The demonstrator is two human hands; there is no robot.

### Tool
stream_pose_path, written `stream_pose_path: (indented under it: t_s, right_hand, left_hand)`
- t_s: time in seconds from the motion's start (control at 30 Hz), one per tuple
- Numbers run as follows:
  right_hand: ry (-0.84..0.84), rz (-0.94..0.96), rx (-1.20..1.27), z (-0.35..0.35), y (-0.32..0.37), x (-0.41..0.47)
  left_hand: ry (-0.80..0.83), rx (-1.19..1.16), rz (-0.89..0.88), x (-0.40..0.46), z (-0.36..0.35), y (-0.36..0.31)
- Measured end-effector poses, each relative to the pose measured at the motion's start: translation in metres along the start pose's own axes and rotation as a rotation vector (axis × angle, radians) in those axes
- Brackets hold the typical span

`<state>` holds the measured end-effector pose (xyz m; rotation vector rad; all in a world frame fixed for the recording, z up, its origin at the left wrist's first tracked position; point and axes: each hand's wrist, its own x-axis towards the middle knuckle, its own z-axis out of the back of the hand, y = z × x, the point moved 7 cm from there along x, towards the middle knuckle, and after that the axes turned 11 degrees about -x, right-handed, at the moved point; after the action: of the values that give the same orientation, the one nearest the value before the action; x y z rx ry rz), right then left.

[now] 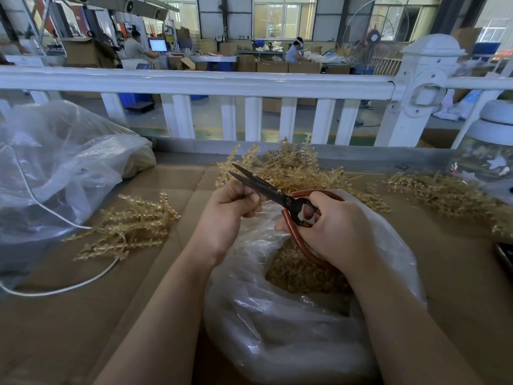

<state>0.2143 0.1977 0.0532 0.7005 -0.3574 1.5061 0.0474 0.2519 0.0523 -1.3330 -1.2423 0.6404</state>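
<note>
Head view: our right hand (333, 234) is gripping the scissors (266, 187) by the red handles, blades parted, above the plastic bag (305, 334) on the table (458, 273). Our left hand (230, 209) is curling its fingers beside the blades; whether they are holding anything we cannot tell.

A white railing (194, 81) fronts a daylit workshop with tall windows (283, 16) and, seemingly, cardboard boxes (272, 66).

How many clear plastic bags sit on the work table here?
2: a large bag at the left of the table, and an open bag of cut pieces in front, beneath the scissors. Others may lie out of frame.
</note>
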Motion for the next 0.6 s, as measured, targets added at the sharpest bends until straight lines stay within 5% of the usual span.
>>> stream_pose_path:
  t_s: [0.23, 0.6]
  right_hand:
    - [0.1, -0.162, 0.255, -0.01, -0.009, -0.002]
    - [0.263, -0.442, 0.819, -0.018, -0.006, 0.0]
  left_hand:
    - [-0.074, -0.136, 0.067, 0.0, 0.004, 0.007]
    - [0.089, -0.047, 0.007, -0.005, -0.023, 0.006]
